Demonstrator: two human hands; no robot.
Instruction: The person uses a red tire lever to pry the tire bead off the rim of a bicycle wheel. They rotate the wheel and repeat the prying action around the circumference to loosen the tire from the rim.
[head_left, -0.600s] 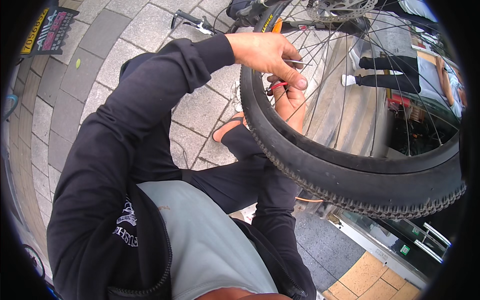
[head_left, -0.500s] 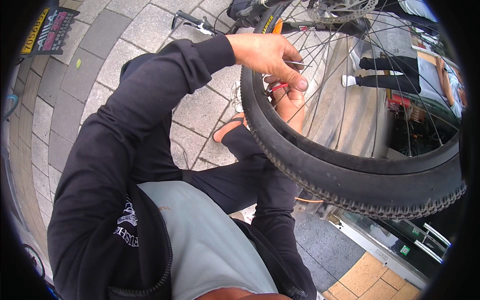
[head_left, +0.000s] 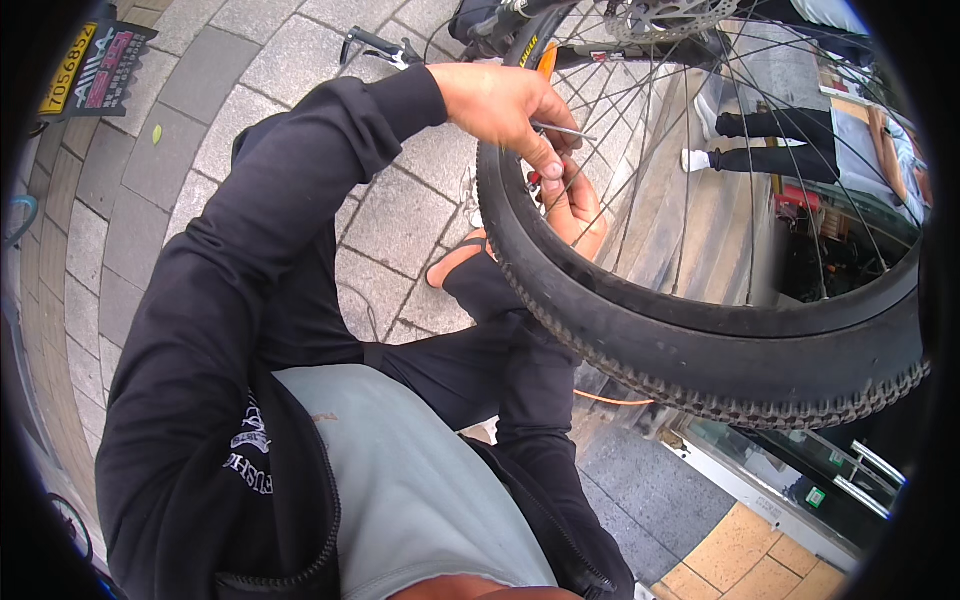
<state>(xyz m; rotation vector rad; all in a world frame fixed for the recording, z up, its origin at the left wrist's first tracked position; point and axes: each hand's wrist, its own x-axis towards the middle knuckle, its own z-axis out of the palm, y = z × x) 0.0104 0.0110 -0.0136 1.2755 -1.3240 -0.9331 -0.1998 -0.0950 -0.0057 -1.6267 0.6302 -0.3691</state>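
Observation:
A bicycle wheel with a black knobbly tyre (head_left: 730, 375) fills the upper right, its thin spokes running to a disc brake rotor (head_left: 672, 16). My left hand (head_left: 505, 112) reaches over the rim from the left, fingers curled. A thin grey metal rod (head_left: 575, 131) sticks out from between those fingers. Inside the wheel, close to the rim, my right hand (head_left: 578, 208) pinches a small red tool (head_left: 534, 180), mostly hidden by fingers. The left thumb meets the right fingertips there, beside the spokes.
A brake lever (head_left: 375, 46) lies over the paving at the top. An orange reflector (head_left: 547, 60) sits by the tyre. Another person in black trousers (head_left: 775, 143) stands beyond the wheel, near steps (head_left: 655, 225). My sandalled foot (head_left: 458, 257) rests below the rim.
My left hand has shifted slightly left and down, its thumb now against the right fingertips. Less of the red tool shows. The grey rod shows more clearly.

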